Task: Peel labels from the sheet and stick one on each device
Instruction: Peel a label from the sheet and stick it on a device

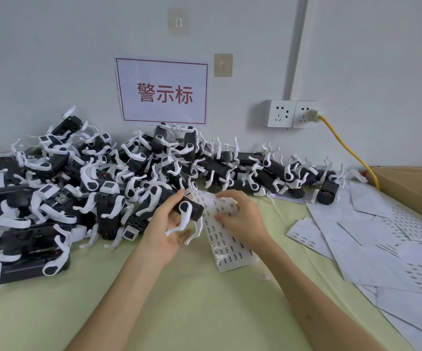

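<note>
Currently, the left hand (165, 228) is gripping one device (177, 207), a black body with white legs, with the thumb on top and the fingers curled underneath. It is holding the device just above the table (154, 300), at the near edge of the device pile (78, 178). The label sheet (226, 231) is lying on the table directly to the right of the held device, its upper end curling up. The right hand (240, 219) is resting on the sheet's upper half, with fingers bent and fingertips pressing near the top edge; it appears to be pinching at a label, though the contact point is too small to confirm. Used backing sheets (382, 236) are lying scattered farther right, beside a cardboard box (412, 188).
</note>
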`<state>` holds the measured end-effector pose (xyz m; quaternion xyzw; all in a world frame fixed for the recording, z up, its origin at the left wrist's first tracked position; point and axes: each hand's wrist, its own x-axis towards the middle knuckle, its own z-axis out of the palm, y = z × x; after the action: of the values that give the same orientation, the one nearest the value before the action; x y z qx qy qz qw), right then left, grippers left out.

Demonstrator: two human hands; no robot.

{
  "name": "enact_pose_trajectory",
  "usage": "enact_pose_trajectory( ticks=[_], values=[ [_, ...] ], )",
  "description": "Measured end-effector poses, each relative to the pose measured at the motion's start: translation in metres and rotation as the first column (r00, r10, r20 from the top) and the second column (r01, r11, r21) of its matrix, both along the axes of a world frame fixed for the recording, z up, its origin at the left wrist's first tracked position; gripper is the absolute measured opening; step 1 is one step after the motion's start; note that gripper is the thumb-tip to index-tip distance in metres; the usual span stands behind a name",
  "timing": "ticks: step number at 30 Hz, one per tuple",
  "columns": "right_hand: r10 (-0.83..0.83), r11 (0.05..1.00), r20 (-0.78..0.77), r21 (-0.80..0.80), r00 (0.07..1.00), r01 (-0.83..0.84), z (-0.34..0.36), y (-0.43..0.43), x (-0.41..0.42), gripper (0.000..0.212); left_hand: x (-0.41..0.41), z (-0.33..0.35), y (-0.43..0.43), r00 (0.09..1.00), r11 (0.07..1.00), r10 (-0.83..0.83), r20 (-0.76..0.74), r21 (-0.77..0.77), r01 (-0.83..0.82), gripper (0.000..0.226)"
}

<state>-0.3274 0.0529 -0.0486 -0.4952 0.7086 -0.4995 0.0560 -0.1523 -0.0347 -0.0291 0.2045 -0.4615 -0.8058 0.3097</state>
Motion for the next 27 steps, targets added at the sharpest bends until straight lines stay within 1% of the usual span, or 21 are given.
enact_pose_trajectory(
  ticks=[2,4,5,8,11,15,17,19,21,24,27],
  values=[
    [0.030,0.998,0.046,-0.048,0.998,-0.028,0.005,0.002,0.004,0.043,0.001,0.001,0.002,0.997,0.997,-0.075,-0.033,0.004,0.075,0.022],
    [0.056,0.995,0.032,-0.081,0.998,-0.053,0.008,0.003,0.007,0.043,0.001,0.003,0.006,0.982,0.988,-0.153,-0.108,-0.005,0.154,0.019],
    [0.064,0.994,0.013,-0.089,0.998,-0.063,0.009,0.003,0.008,0.043,0.000,0.004,0.008,0.977,0.986,-0.166,-0.131,-0.019,0.165,0.018],
    [0.076,0.991,-0.034,-0.105,0.997,-0.079,0.010,0.003,0.010,0.035,-0.001,0.007,0.013,0.980,0.992,-0.128,-0.153,-0.019,0.127,0.018],
    [0.045,0.992,-0.072,-0.111,0.996,-0.053,0.011,0.002,0.011,0.029,-0.002,0.005,0.012,0.989,0.998,-0.064,-0.136,-0.022,0.062,0.016],
    [-0.056,0.992,-0.156,-0.124,0.986,0.036,0.007,-0.001,0.013,0.026,-0.003,0.009,0.017,0.984,0.995,-0.091,-0.155,0.036,0.098,0.015],
    [-0.084,0.988,-0.185,-0.142,0.979,0.058,0.004,-0.001,0.013,0.025,-0.004,0.010,0.020,0.981,0.994,-0.096,-0.170,0.040,0.104,0.015],
    [-0.094,0.986,-0.188,-0.155,0.978,0.065,0.004,-0.001,0.013,0.022,-0.005,0.008,0.021,0.990,0.998,-0.057,-0.127,-0.021,0.055,0.018],
    [-0.090,0.985,-0.173,-0.163,0.981,0.061,0.004,-0.001,0.013,0.019,-0.006,0.007,0.022,0.997,0.996,-0.031,-0.075,-0.090,0.024,0.026],
    [-0.059,0.981,-0.124,-0.190,0.991,0.034,0.004,0.001,0.014,0.015,-0.007,0.007,0.024,0.997,0.994,-0.074,-0.036,-0.085,0.070,0.042],
    [-0.049,0.975,-0.090,-0.219,0.995,0.029,0.004,0.002,0.014,0.014,-0.008,0.005,0.023,0.998,0.991,-0.047,0.029,-0.126,0.051,0.046]
  ],
)
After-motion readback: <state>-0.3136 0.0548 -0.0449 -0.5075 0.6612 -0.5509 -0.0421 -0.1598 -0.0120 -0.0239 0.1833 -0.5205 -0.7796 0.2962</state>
